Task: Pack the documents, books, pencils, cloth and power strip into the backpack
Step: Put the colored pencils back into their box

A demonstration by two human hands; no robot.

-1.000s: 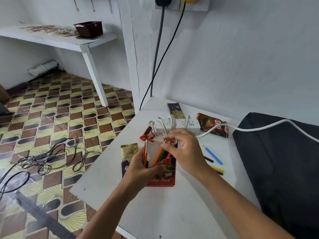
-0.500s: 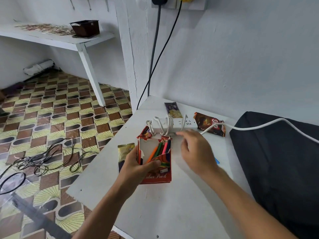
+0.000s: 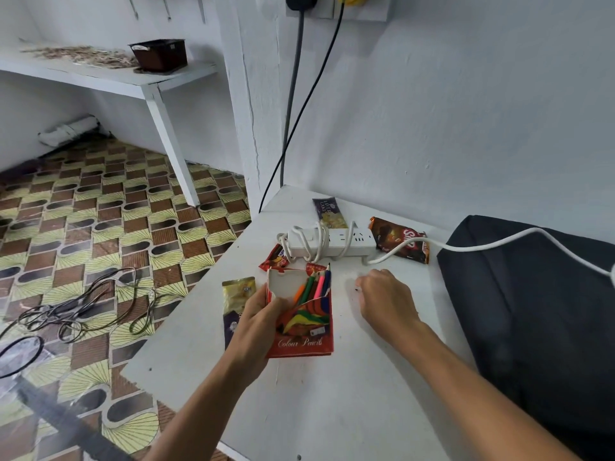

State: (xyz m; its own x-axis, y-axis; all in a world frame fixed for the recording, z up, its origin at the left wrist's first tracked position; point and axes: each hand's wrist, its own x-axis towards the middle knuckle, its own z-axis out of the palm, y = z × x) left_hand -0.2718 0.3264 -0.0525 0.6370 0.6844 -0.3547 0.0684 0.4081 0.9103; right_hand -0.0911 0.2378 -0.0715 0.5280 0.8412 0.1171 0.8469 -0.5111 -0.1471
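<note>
The left hand (image 3: 263, 314) grips the left side of a red pencil box (image 3: 301, 322), its thumb curled over the front face, holding the box tilted up off the white counter (image 3: 332, 410) with the open top facing away from the person. Several coloured pencils (image 3: 314, 284) stand in the right half of the box, tips up; the left half shows bare white card. The right hand (image 3: 386, 301) rests knuckles-up on the counter just right of the box, fingers curled down onto the surface; a small dark tip shows at its fingertips, but whether it pinches anything I cannot tell. Just beyond both hands lies a white power strip (image 3: 329, 242) with its cord wound round the body, and the loose end of the cord (image 3: 499, 242) runs right, over a dark backpack (image 3: 532, 311) that fills the right side of the counter up to the wall. Snack wrappers lie around the strip: a purple one (image 3: 327, 212) behind it, a brown one (image 3: 399, 239) to its right, a red one (image 3: 274, 259) at its near left end, and a gold one (image 3: 238, 291) under the left wrist, close to the counter's left edge. The near stretch of counter between the forearms is bare white surface. Left of the edge the floor drops away, patterned, with tangled cables (image 3: 83, 307) on it.
</note>
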